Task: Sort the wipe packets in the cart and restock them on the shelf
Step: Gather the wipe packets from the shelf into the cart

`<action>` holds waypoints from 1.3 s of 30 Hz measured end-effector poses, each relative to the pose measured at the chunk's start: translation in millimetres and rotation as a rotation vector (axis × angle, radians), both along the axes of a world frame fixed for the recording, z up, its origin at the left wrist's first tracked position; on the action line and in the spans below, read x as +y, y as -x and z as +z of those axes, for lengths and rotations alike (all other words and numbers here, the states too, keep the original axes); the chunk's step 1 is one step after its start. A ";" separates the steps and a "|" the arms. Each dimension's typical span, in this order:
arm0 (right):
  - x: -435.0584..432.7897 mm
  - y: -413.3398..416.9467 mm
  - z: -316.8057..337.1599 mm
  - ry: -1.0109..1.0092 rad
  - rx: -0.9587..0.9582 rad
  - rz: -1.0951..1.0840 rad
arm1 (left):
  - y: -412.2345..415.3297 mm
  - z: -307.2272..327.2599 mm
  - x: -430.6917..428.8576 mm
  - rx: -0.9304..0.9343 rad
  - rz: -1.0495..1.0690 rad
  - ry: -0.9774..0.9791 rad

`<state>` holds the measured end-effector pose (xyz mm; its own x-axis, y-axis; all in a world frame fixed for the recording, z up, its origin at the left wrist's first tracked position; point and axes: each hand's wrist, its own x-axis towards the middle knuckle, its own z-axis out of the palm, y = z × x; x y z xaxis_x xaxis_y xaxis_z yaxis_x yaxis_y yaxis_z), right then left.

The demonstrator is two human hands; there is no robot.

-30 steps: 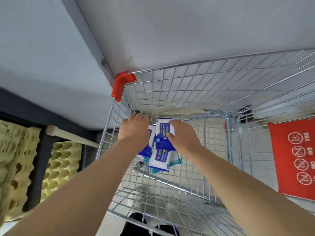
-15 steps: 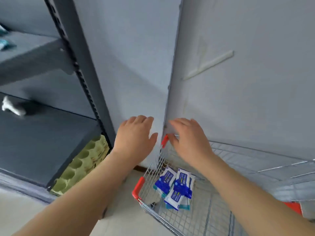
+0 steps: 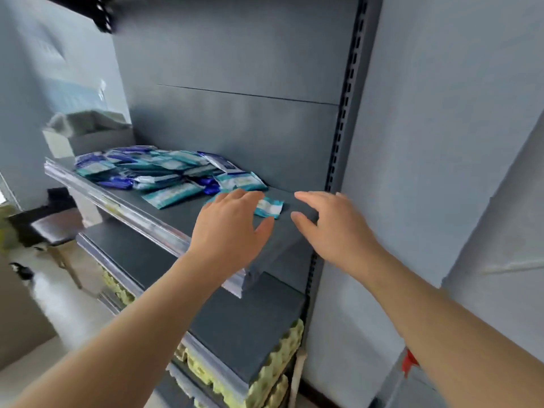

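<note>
Beneath spread fingers of the left hand [image 3: 232,228], a teal wipe packet [image 3: 269,207] is lying on the shelf [image 3: 182,220]; the right hand [image 3: 332,228] is hovering empty, fingers apart. Seemingly restocking; next probably calls for straightening it.

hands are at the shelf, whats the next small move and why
Probably lower the left hand onto the teal packet beneath it and slide it to the pile: the right hand is empty too, and that packet lies apart.

Both hands over the shelf [image 3: 164,213], palms down, nothing held.
Left hand [image 3: 228,228] partly covers a teal packet [image 3: 269,207]; right hand [image 3: 332,225] beside it.
</note>
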<state>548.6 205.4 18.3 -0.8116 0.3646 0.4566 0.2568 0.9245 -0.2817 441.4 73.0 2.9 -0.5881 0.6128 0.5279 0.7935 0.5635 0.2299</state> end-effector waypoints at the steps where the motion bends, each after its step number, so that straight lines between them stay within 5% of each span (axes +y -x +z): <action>1: -11.3 20.5 2.8 0.025 0.000 -0.006 | 20.3 4.8 -12.2 -0.005 0.013 0.016; 17: -2.5 222.2 -36.7 0.257 -0.505 -0.144 | 263.2 -25.7 -35.6 -0.381 0.084 0.325; 24: 29.5 238.5 -47.7 0.290 -0.424 -0.135 | 287.9 -41.9 -10.1 -0.330 0.030 0.238; 32: 43.0 237.1 -37.6 0.457 -0.419 -0.052 | 298.5 -35.2 6.8 -0.560 -0.034 0.249; 39: 42.2 242.0 -29.4 0.581 -0.360 -0.258 | 308.5 -23.9 14.1 -0.662 0.012 0.056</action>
